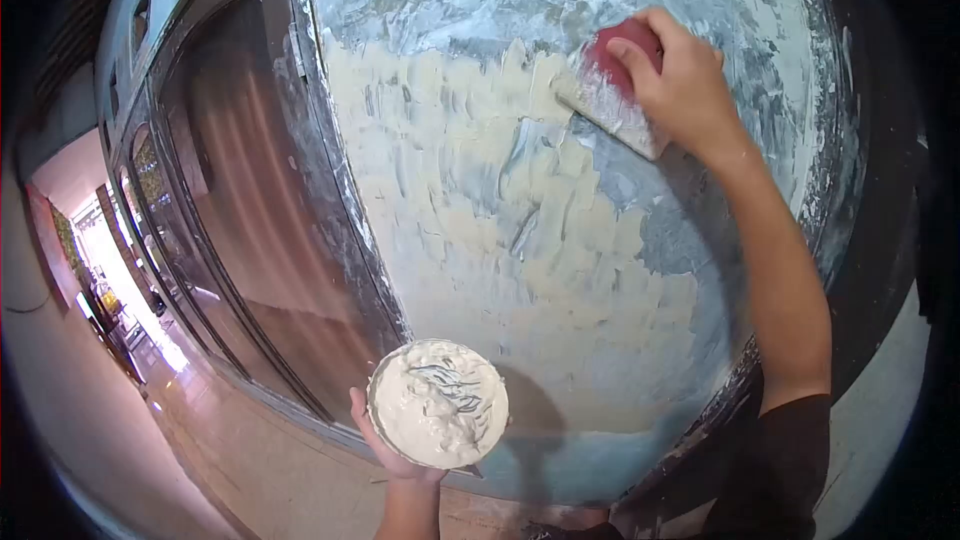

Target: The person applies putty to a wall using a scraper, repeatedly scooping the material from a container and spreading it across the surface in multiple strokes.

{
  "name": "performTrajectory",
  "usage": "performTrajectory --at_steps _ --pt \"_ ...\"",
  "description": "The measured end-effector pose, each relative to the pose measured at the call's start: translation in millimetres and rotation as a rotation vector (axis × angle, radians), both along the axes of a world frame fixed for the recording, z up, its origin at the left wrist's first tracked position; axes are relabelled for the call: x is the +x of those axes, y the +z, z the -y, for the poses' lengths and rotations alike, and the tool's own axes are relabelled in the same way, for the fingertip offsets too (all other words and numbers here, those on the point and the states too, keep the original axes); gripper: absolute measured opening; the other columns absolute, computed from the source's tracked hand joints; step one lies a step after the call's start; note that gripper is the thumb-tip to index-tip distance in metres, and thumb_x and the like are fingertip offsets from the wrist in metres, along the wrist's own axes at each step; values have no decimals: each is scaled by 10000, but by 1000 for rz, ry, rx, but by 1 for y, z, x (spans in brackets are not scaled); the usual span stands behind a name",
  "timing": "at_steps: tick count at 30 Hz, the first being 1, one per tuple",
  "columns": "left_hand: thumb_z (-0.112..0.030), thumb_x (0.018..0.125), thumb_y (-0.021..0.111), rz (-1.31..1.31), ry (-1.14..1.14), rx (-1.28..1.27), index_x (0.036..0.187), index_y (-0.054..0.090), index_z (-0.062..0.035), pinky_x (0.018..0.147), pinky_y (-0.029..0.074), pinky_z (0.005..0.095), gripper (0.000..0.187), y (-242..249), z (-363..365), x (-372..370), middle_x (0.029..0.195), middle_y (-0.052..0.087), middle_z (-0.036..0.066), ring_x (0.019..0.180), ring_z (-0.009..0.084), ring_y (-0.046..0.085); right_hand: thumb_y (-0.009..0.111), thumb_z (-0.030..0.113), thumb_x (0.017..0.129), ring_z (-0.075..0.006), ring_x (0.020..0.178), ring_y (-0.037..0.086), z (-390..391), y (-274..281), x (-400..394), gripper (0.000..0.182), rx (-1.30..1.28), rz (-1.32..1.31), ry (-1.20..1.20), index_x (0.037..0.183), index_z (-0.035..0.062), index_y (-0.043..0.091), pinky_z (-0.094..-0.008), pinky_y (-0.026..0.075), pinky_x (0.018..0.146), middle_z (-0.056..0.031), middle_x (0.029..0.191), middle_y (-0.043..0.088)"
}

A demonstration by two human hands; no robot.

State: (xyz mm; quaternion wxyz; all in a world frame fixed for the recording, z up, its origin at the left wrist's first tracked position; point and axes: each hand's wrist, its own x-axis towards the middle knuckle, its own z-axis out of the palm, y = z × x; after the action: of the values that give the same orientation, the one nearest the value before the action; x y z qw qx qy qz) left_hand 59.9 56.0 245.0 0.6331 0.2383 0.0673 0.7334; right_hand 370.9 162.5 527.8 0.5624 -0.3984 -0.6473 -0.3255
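My right hand [690,80] grips a red putty knife [620,75] with a wide, putty-smeared blade. Its edge lies against the wall [660,230], at the upper right of a patch of cream putty [450,170]. The putty is wet-looking and streaked, and bare blue-grey wall shows around it and in gaps. Low in the view, my left hand [385,445] holds a round bowl [372,405] from beneath, fingers wrapped around its side. Whitish putty [425,420] fills the bowl, with bluish streaks on top. The underside of the bowl is hidden.
Left of the wall stands a dark-framed door or window [240,170] with brown curtain-like folds behind its glass. A tiled floor [230,440] runs below, toward a bright opening [125,260] at far left. Dark trim [840,140] borders the wall on the right.
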Motion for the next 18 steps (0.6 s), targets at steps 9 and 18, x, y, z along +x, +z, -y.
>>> performTrajectory --at_steps 9,18 --pt "-756 939 341 -29 30 -29 1448 497 -66 972 473 695 871 -1 -2 3 1436 541 192 1249 445 552 649 385 946 -386 974 675 -4 12 14 332 54 -73 -76 1091 85 657 -548 395 892 -152 988 734" --pt "-741 949 333 -53 6 -25 1437 514 -63 997 481 642 854 3 -5 5 1422 558 185 1227 434 571 654 345 953 -345 981 636 6 -31 -1 310 1 86 -40 1095 70 641 -507 352 884 -158 968 697"
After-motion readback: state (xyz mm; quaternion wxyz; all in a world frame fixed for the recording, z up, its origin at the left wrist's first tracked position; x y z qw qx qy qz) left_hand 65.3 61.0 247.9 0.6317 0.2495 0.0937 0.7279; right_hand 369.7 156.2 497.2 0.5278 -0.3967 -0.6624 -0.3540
